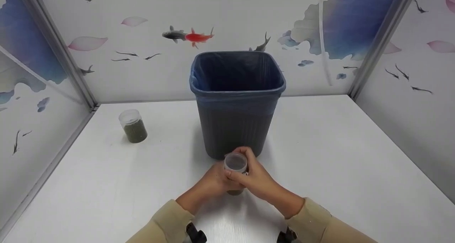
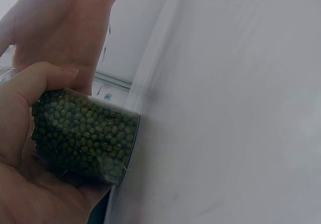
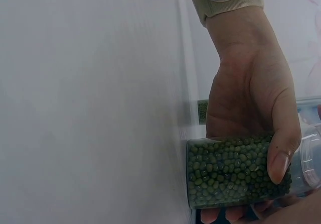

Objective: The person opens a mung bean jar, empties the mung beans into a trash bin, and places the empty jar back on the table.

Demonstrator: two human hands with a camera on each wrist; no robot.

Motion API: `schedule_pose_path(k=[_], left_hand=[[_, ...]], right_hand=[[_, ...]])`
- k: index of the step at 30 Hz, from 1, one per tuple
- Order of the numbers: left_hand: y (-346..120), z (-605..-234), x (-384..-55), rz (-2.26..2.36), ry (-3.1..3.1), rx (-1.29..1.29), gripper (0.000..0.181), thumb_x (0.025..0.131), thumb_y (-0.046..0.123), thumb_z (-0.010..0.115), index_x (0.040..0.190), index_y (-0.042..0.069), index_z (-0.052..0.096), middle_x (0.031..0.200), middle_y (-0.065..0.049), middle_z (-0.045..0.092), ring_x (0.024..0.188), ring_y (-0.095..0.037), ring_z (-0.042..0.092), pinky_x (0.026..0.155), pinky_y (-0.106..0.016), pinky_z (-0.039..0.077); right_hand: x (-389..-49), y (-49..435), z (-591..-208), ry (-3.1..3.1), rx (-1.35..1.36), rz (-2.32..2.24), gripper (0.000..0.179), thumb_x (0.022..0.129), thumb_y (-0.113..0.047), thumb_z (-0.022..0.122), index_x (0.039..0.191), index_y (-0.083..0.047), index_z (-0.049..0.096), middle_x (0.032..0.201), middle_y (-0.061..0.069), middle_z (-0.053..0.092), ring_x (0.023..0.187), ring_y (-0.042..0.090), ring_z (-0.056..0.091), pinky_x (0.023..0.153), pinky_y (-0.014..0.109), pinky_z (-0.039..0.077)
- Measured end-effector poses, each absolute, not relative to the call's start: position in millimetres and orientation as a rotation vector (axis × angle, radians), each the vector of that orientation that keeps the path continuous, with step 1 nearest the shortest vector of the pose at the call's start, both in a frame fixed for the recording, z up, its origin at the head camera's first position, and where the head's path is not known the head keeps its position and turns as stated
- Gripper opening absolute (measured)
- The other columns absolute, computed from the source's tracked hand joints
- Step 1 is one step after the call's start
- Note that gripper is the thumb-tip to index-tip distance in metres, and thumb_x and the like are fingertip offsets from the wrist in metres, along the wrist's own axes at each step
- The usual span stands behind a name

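Note:
A clear plastic jar [image 1: 235, 162] of green mung beans stands upright between both hands near the table's middle. My left hand [image 1: 214, 179] grips the body of the jar, its thumb across the beans [image 3: 228, 171] in the right wrist view. My right hand [image 1: 261, 179] curls round the jar's clear upper end, fingers behind and thumb in front. The beans [image 2: 88, 133] fill the lower part of the jar in the left wrist view. The jar's base is close to the table top; whether it touches cannot be told. Whether a lid sits on top is unclear.
Directly behind the hands stands a dark bin [image 1: 236, 125] lined with a blue bag. Another clear jar [image 1: 135, 131], partly filled with green beans, stands at the left on the white table [image 1: 330, 157]. Printed panels [image 1: 142, 76] enclose the back and sides.

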State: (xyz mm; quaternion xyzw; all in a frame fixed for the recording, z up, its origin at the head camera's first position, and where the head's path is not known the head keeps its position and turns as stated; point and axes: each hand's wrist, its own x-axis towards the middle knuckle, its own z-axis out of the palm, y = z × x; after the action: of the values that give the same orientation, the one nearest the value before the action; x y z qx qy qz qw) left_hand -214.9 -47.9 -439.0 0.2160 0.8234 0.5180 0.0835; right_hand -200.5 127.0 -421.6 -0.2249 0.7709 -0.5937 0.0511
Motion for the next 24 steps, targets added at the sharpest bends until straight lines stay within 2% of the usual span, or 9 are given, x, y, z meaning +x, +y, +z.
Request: schedule_pose_path(k=[5, 16, 20, 24], left_hand=[[-51.2, -439.5, -213.5, 1.602, 2.389, 0.646, 0.052, 0.082, 0.011, 0.088, 0.130, 0.003, 0.068, 0.120, -0.005, 0.071, 0.104, -0.016, 0.063, 0.091, -0.035, 0.053], [-52.4, -440.0, -212.3, 1.619, 2.359, 0.633, 0.059, 0.084, 0.010, 0.088, 0.136, 0.002, 0.063, 0.126, -0.006, 0.069, 0.110, -0.018, 0.062, 0.096, -0.039, 0.052], [-51.8, -440.1, -213.0, 1.597, 2.384, 0.630, 0.062, 0.082, 0.010, 0.089, 0.137, 0.001, 0.062, 0.126, -0.008, 0.069, 0.111, -0.020, 0.062, 0.098, -0.041, 0.052], [-49.5, -439.1, -213.3, 1.591, 2.400, 0.615, 0.065, 0.080, 0.011, 0.089, 0.138, 0.001, 0.062, 0.125, -0.007, 0.069, 0.109, -0.020, 0.062, 0.096, -0.040, 0.052]], right_hand=[[-200.8, 126.7, -421.4, 2.342, -0.701, -1.786, 0.058, 0.098, -0.026, 0.078, 0.143, -0.008, 0.048, 0.142, 0.009, 0.058, 0.131, 0.027, 0.055, 0.109, 0.049, 0.043], [-200.3, 127.2, -420.7, 2.323, -0.712, -1.787, 0.059, 0.098, -0.025, 0.079, 0.145, -0.007, 0.048, 0.145, 0.010, 0.057, 0.133, 0.027, 0.054, 0.109, 0.049, 0.043], [-199.8, 127.8, -420.5, 2.326, -0.713, -1.790, 0.065, 0.097, -0.025, 0.080, 0.147, -0.007, 0.043, 0.148, 0.012, 0.055, 0.135, 0.027, 0.053, 0.111, 0.050, 0.042], [-199.4, 127.7, -420.9, 2.309, -0.676, -1.831, 0.068, 0.095, -0.024, 0.081, 0.143, -0.005, 0.037, 0.148, 0.012, 0.056, 0.135, 0.028, 0.054, 0.113, 0.049, 0.041]])
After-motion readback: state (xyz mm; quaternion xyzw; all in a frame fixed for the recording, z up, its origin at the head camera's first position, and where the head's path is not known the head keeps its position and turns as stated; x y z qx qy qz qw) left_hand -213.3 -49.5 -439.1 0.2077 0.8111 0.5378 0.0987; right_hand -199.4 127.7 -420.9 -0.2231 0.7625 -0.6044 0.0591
